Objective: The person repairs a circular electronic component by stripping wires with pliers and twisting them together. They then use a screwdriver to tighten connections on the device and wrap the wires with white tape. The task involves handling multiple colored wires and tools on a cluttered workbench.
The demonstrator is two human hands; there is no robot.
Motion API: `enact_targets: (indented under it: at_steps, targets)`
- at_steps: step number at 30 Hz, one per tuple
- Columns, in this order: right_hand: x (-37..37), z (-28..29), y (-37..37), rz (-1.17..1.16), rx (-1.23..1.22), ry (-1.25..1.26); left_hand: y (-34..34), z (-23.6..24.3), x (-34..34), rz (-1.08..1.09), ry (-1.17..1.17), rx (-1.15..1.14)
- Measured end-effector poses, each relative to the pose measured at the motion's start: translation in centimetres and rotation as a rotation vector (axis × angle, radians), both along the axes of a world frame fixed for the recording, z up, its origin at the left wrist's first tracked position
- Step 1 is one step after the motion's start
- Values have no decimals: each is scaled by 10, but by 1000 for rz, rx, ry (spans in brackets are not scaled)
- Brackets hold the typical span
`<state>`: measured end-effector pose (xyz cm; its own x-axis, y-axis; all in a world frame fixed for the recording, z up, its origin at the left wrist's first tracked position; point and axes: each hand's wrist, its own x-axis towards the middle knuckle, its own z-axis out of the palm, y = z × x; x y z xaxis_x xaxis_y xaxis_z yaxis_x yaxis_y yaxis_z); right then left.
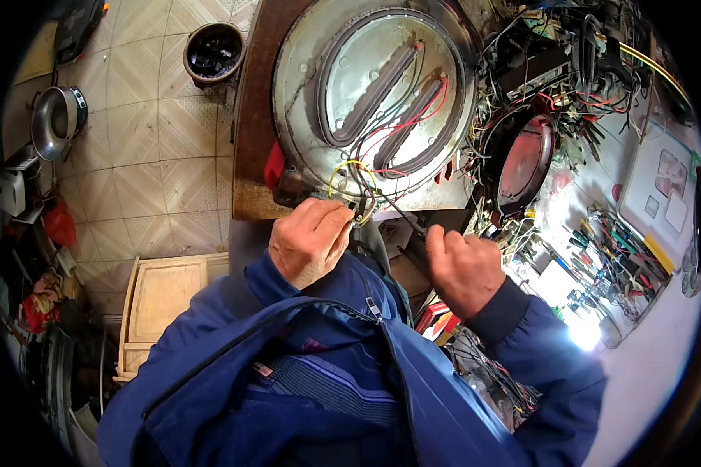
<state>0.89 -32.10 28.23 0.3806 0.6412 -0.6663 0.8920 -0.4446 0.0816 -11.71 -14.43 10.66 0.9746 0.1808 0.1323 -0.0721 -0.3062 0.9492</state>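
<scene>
One round, silvery metal plate (302, 97) at twelve o'clock, two bare hands below.
Its dark-brown heating element (378, 97) has two straight inner runs, long axes one-to-seven o'clock. At seven, the left hand (310, 243) pinches thin multicoloured wires (358, 161); at five, the right hand (466, 272) grips one slim, dark-shafted tool (404, 214) pointing toward ten.
</scene>
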Motion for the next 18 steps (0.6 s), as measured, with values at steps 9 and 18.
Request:
enact_targets:
  at_steps: [9, 18]
  targets:
    - [1, -6, 4, -1321, 302, 342, -6, 1, 1, 79, -19, -15]
    - [0, -1, -2, -399, 85, 135, -6, -1, -2, 84, -16, -6]
